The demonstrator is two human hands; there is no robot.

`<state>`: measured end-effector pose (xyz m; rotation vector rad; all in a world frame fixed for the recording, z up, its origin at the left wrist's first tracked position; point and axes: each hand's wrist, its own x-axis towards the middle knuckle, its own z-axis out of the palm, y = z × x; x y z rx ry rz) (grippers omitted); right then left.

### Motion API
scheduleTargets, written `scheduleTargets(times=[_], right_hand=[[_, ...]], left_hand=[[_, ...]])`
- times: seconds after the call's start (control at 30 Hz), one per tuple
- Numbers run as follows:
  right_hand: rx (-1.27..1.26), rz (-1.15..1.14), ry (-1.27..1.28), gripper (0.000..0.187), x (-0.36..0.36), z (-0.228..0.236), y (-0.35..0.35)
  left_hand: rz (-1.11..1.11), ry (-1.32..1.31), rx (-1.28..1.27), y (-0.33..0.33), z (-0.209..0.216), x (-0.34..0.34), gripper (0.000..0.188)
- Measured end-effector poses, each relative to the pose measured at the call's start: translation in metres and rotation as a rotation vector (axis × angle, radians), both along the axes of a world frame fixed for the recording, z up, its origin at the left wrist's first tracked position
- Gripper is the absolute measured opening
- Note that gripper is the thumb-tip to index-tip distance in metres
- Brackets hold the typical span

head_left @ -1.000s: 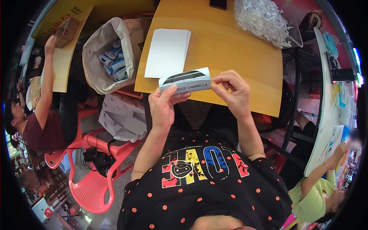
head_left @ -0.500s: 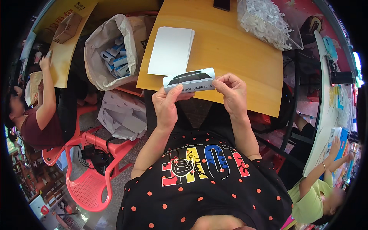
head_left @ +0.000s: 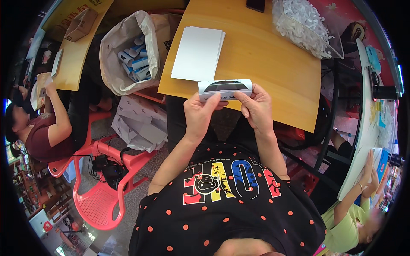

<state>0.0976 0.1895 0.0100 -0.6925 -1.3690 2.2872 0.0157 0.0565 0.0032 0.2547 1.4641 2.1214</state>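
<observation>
Left fingers (head_left: 211,102) and right fingers (head_left: 246,100) on opposite ends of a curled card (head_left: 226,87)

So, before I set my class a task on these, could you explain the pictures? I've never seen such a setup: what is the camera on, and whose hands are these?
No robot here: the two bare hands belong to the person wearing the camera. All the pictures come from one wide fisheye camera on that person's head, looking down; straight edges bend near the rim, and picture left is the wearer's left. The left hand and right hand hold a curled umbrella-printed card. On the yellow-brown table lie a stack of white sheets and a dark, phone-like thing; a clear bin of white strips is at its far right corner. Left of the table, an open bag holds rolled blue-and-white pieces.
</observation>
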Motion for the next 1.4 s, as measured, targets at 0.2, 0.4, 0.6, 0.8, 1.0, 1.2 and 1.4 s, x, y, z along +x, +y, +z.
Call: scheduleTargets(times=[0.2,0.4,0.6,0.8,1.0,1.2,1.4], right_hand=[[0.103,-0.032,-0.044,0.013,-0.002,0.005,-0.003],[0.064,0.021,-0.085,0.011,0.003,0.004,0.002],[0.153,0.254,-0.167,0.023,0.021,0.0,0.026],[0.594,0.133,-0.185,0.031,0.007,0.014,0.031],[0.754,0.086,0.134,0.022,0.002,0.075,0.01],[0.503,0.111,0.979,0.018,0.053,0.121,0.001],[0.062,0.076,1.322,0.015,0.064,0.171,-0.011]], left_hand=[[0.032,0.033,-0.175,0.009,0.007,0.003,0.02],[-0.078,-0.017,-0.072,-0.004,-0.008,-0.01,0.018],[-0.37,-0.319,0.06,-0.041,-0.017,-0.027,0.028],[-0.013,-0.047,-0.078,-0.087,-0.011,-0.051,0.029],[0.451,0.629,-0.519,-0.114,0.025,-0.144,0.033],[0.284,1.007,-0.153,-0.071,0.126,-0.087,0.038],[0.043,1.635,0.249,-0.076,0.181,-0.051,0.039]])
